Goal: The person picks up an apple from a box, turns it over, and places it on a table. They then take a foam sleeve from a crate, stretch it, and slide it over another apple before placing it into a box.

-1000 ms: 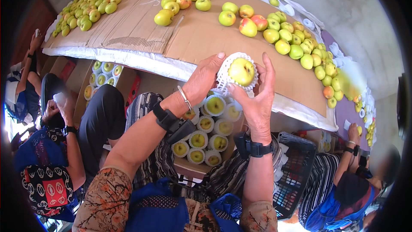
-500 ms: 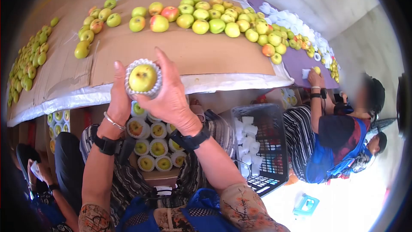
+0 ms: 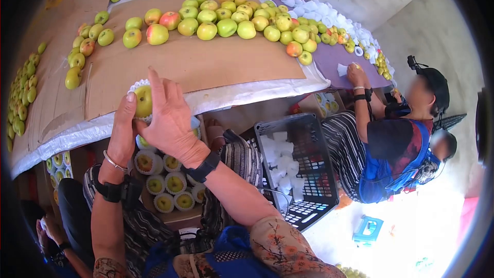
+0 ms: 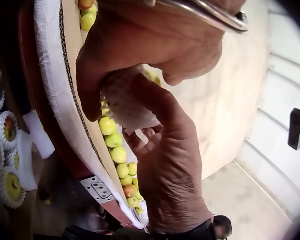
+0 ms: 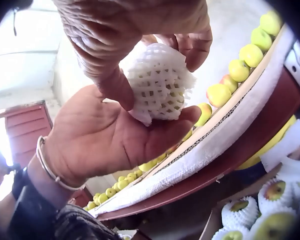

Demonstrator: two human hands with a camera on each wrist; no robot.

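A yellow-green apple (image 3: 143, 101) in a white foam net sits between both hands, above the table's front edge. My left hand (image 3: 121, 129) holds it from the left and below; in the right wrist view the left palm (image 5: 110, 135) lies under the net (image 5: 157, 82), thumb along its side. My right hand (image 3: 172, 121) grips it from the right, and in the left wrist view the right thumb (image 4: 155, 100) presses on the net (image 4: 125, 97). Below the hands a box holds netted apples (image 3: 176, 183).
Loose apples (image 3: 207, 31) lie in rows on the cardboard (image 3: 221, 64). A black crate (image 3: 314, 164) of white foam nets (image 3: 280, 159) stands at the right, beside a seated person (image 3: 391, 149). White nets (image 3: 329, 13) lie on purple cloth (image 3: 329, 62). A blue stool (image 3: 367, 229) is on the floor.
The head view has turned right, so the table and hands appear farther left. The right hand's fingers now cover more of the netted apple, which both hands still hold.
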